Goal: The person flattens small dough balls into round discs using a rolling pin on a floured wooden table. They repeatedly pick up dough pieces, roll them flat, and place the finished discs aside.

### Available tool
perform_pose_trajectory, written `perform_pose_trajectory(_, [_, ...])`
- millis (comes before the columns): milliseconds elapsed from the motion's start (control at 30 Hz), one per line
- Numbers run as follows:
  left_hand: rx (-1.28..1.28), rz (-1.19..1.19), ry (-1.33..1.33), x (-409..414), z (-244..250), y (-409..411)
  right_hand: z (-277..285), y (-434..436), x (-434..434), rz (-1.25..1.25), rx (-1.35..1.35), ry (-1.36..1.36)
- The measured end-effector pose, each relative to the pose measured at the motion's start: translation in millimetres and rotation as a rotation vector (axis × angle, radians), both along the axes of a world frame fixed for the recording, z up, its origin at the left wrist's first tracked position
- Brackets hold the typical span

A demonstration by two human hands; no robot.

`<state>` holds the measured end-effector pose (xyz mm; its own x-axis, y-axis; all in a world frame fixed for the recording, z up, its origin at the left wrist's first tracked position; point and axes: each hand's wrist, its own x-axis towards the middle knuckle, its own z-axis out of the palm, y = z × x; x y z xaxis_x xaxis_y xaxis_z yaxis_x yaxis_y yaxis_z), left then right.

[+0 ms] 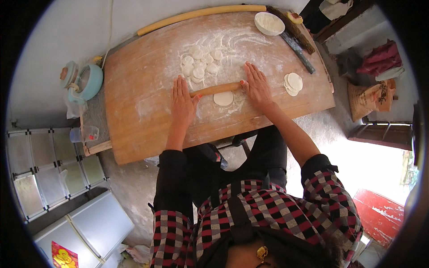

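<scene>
A wooden rolling pin lies across the floured board, slightly tilted. My left hand presses on its left end with the fingers stretched flat and forward. Over the right end lies my right hand, also with straight fingers; both palms hide the pin's tips. Partly under the pin's middle is a thin round dough wrapper. Beyond the pin, between my hands, several small flattened dough pieces sit clustered in loose flour. A small stack of rolled wrappers rests to the right of my right hand.
At the back right are a white bowl of flour, a knife and a whisk-like brush. A long wooden pole lies along the back edge. A light-blue pot-like appliance and a plastic cup stand left.
</scene>
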<state>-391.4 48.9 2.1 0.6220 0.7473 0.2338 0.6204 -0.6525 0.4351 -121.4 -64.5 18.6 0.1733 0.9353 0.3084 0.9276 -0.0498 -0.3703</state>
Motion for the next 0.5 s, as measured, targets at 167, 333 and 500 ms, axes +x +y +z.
perform_pose_trajectory(167, [-0.04, -0.087, 0.055, -23, 20, -47, -6, -43, -7, 0.047, -0.073, 0.036])
perform_pose_trajectory(333, [0.0, 0.002, -0.007, -13, -3, -18, 7, -10, -7, 0.05, -0.054, -0.015])
perform_pose_trajectory(500, [-0.063, -0.061, 0.017, -15, 18, -37, -6, -33, -1, 0.056, -0.061, 0.031])
